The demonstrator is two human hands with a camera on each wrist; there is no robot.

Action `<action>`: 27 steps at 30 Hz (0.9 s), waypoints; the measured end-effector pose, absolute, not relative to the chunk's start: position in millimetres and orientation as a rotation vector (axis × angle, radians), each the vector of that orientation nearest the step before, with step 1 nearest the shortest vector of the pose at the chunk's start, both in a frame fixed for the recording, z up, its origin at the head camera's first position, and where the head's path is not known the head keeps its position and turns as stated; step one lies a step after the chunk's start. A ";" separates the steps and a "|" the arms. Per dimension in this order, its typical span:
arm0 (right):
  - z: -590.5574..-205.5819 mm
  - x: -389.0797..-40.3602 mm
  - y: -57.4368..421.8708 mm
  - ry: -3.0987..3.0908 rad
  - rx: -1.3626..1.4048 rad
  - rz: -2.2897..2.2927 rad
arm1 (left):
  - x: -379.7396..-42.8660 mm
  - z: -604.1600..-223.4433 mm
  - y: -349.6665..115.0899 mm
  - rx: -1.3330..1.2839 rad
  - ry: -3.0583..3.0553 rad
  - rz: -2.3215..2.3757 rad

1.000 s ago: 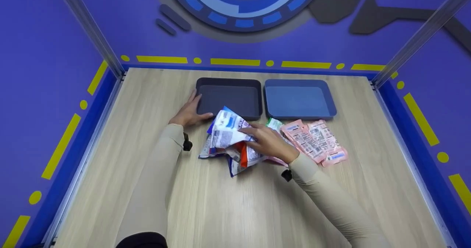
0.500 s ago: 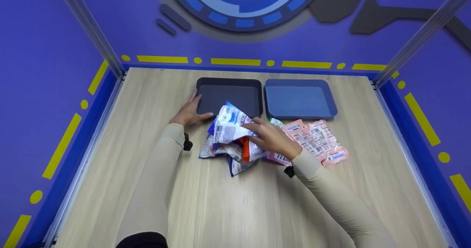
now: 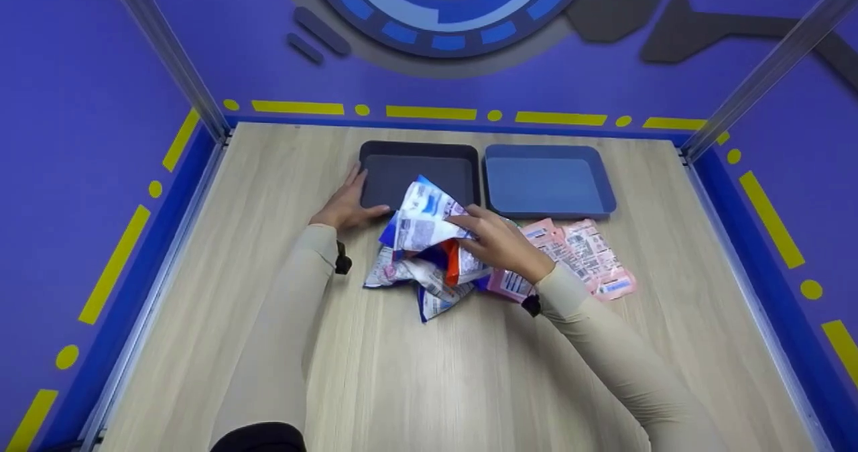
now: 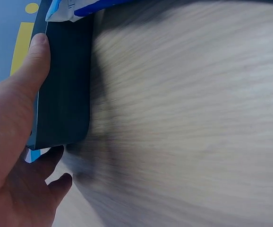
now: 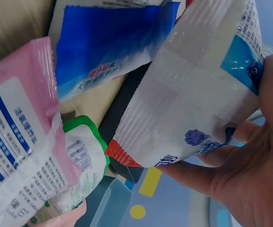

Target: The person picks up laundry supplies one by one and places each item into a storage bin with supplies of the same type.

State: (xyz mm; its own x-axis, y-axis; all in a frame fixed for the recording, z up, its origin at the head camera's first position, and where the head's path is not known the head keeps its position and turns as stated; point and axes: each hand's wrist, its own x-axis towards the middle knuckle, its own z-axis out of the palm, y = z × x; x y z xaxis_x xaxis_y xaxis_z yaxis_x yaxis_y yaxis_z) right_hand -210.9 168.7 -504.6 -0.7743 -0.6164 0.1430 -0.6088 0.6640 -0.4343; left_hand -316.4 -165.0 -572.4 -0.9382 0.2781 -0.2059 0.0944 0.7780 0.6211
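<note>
In the head view, my right hand (image 3: 499, 241) pinches a white and blue plastic packet (image 3: 422, 220) over the front edge of the dark tray (image 3: 395, 170). The right wrist view shows the packet's crimped end, a red corner and a purple berry print. Below it, a heap of overlapping packets (image 3: 385, 269) lies on the table, partly hidden by the raised one. My left hand (image 3: 343, 204) spans the dark tray's front left corner. Its thumb (image 4: 39, 52) lies along the rim and its fingers are spread at the side wall.
Right of the dark tray stands a blue-grey tray (image 3: 546, 180) with nothing in it. Pink packets (image 3: 596, 264) lie in front of it, and a green-edged packet (image 5: 82, 151) sits among them. Blue panels (image 3: 436, 83) border the wooden table (image 3: 268, 170).
My right hand has moved up and slightly right with the packet, further over the dark tray's front. More of the heap below shows. My left hand stays at the tray corner.
</note>
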 end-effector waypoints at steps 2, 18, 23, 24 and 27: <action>-504.1 -213.0 169.3 2.853 -1.053 -0.736 | -316.5 -572.9 -165.2 0.283 2.683 0.916; -498.1 -230.7 168.7 2.893 -1.066 -0.729 | -315.3 -571.7 -165.3 0.295 2.707 0.883; -497.1 -237.4 171.1 2.900 -1.076 -0.739 | -316.5 -571.9 -164.7 0.298 2.711 0.877; -496.7 -238.8 171.5 2.904 -1.074 -0.738 | -317.0 -572.1 -164.6 0.297 2.710 0.877; -495.4 -242.2 172.2 2.907 -1.062 -0.739 | -318.3 -572.9 -164.5 0.294 2.710 0.872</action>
State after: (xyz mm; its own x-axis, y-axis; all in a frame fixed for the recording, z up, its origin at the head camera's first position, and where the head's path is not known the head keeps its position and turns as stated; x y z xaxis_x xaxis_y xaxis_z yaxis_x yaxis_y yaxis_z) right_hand -242.2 172.2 -495.4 -0.7765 -0.6001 0.1922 -0.6190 0.6694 -0.4108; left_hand -318.3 -164.5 -572.9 -0.9403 0.2753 -0.2001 0.1068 0.7970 0.5945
